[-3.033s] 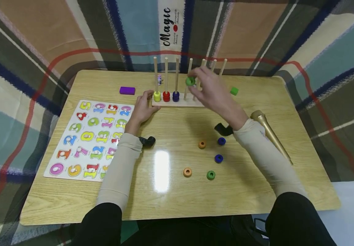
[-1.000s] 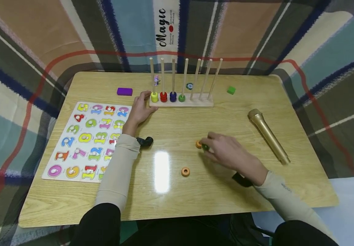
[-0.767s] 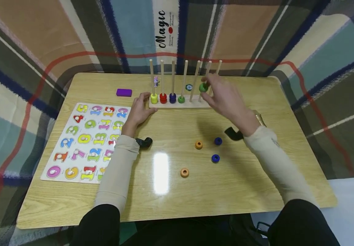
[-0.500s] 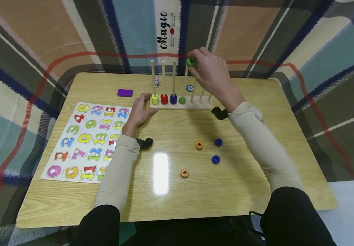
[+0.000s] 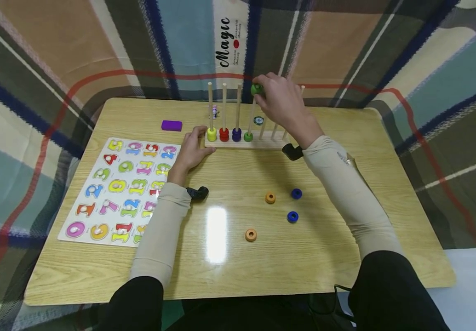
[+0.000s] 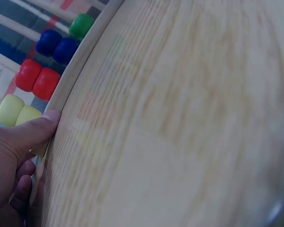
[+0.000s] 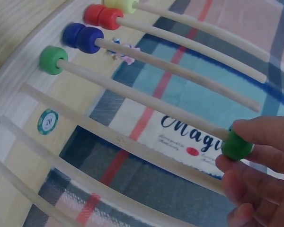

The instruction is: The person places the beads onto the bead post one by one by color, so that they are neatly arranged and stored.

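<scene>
My left hand grips the left end of a wooden peg rack, its thumb on the base's front edge. Pinched in my right hand is a green bead, at the top of the fourth peg; the peg's tip is hidden by the bead. Another green bead sits at that peg's foot. Pairs of yellow beads, red beads and dark blue beads sit on the first three pegs. The three pegs to the right carry no beads.
Two orange beads and two blue beads lie on the table. A number puzzle board lies at left, a purple block behind it. Behind the rack are a small figurine and a round token marked 20.
My right hand put one green bead on the fourth peg, picked the other from the table and raised it to that peg's top. My left hand stays on the rack.
</scene>
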The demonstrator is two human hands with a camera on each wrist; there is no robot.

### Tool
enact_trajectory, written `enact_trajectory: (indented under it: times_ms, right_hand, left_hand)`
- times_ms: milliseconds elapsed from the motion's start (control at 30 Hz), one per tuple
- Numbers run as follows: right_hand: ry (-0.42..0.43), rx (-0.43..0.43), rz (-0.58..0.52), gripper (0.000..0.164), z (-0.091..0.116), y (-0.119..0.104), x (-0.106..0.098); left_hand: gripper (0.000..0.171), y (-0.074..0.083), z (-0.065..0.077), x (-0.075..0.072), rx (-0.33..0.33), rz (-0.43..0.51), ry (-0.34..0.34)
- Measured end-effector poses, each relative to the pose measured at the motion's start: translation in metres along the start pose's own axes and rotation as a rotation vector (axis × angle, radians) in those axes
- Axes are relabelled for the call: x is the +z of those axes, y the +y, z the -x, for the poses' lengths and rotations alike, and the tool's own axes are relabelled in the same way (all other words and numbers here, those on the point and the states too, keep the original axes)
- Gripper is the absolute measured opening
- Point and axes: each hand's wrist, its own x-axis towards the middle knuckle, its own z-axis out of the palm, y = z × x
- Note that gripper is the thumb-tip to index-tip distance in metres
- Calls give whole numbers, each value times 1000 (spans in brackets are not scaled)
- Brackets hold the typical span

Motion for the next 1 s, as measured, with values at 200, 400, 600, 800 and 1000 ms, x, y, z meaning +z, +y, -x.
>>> enact_trajectory:
  times_ms: [200,400,600,800,1000]
  right_hand:
    - [29,-13,6,50,16,0,0]
    - [6,-131,14,46,75,3,20]
    - [-377,-159,91,47,143,6,62]
    - [-439,-209,107,32,182,6,90]
    - [-395,-216,32,13,181,9,88]
  left_hand:
    - [77,-3,1,0,-9,-1,-3]
    - [78,-4,-3,0,1,-1,-6]
    - [78,-3,-4,-1,-9,-10,-18]
    - [77,-1,-4,-2,-8,-8,-12]
    - [78,-1,-3,-1,-8,-2,-15]
